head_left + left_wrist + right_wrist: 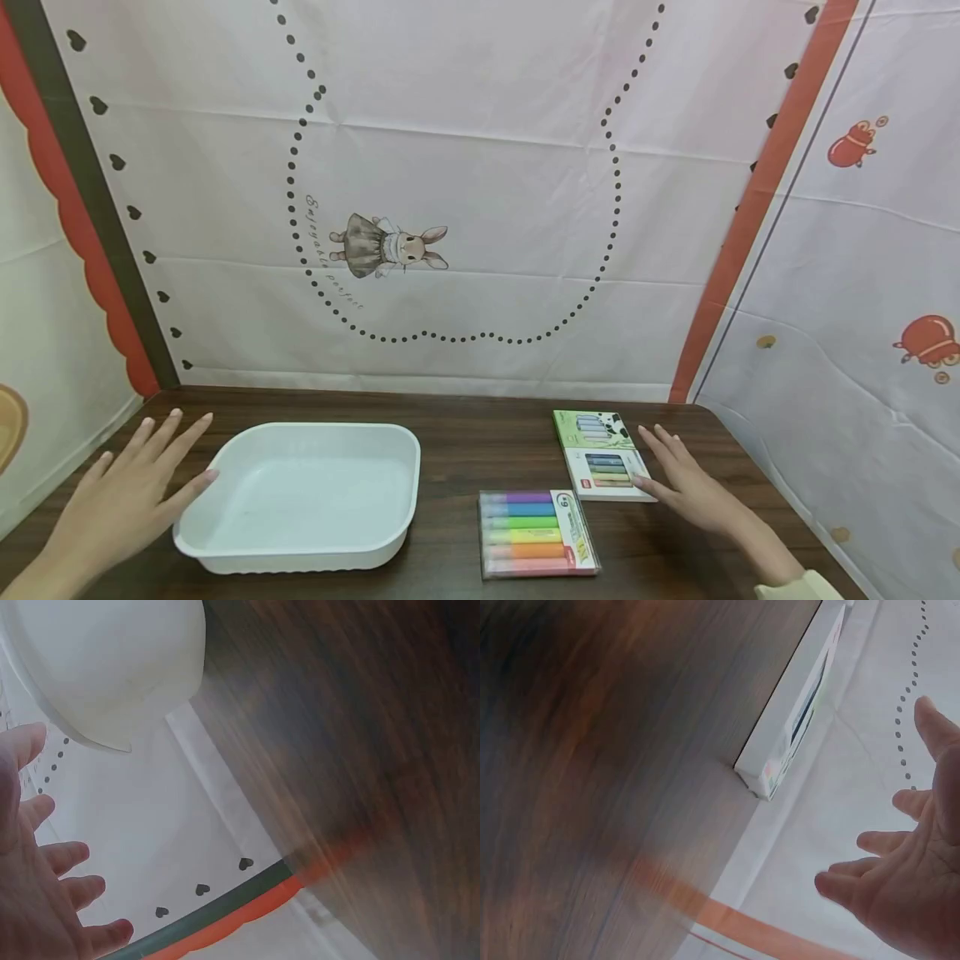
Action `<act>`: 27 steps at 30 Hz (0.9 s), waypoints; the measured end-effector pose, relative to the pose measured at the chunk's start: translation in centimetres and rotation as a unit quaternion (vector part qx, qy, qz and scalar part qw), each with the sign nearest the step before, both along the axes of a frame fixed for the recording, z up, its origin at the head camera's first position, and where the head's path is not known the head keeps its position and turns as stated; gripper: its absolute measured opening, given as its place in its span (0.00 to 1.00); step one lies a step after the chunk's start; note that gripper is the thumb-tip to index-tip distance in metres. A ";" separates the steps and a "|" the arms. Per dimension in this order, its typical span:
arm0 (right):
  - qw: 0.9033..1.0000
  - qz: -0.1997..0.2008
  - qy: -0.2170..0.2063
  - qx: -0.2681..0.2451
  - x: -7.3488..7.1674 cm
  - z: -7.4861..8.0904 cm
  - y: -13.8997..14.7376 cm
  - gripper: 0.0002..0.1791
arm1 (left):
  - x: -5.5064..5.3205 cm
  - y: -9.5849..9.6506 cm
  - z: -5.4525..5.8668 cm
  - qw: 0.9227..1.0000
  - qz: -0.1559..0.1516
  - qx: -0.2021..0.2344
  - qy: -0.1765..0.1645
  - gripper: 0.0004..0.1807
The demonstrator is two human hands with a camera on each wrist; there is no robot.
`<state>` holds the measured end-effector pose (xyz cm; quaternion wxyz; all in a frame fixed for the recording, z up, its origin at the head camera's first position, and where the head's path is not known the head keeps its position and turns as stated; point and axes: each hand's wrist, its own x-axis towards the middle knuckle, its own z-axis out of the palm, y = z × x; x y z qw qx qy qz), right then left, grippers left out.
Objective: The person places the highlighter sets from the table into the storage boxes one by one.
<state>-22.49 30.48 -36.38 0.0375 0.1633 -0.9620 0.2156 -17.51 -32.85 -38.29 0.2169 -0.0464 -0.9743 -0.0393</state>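
Observation:
My left hand (123, 492) is spread with straight fingers at the left side of a white plastic basin (300, 492), its thumb overlapping the rim in the head view. Nothing is held in it. On the right, my right hand (693, 487) has its fingers extended beside a green and white box (606, 458) with a panda picture and a window showing coloured sticks. Its thumb overlaps the box's right edge in the head view. In front of that box lies a clear pack of highlighters (528, 533) in rainbow colours. The right wrist view shows the box's white side (791, 697).
Everything stands on a dark wood-grain table (465, 450). A white printed cloth (480, 192) with a rabbit picture hangs along the back edge, and more cloth (847, 333) hangs on the right side.

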 end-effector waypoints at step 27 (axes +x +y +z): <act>0.992 0.020 -0.061 -0.107 0.4 -0.2 -2.2 0.41 | 0.0 -0.9 -0.3 0.979 -0.062 0.164 -0.103 0.44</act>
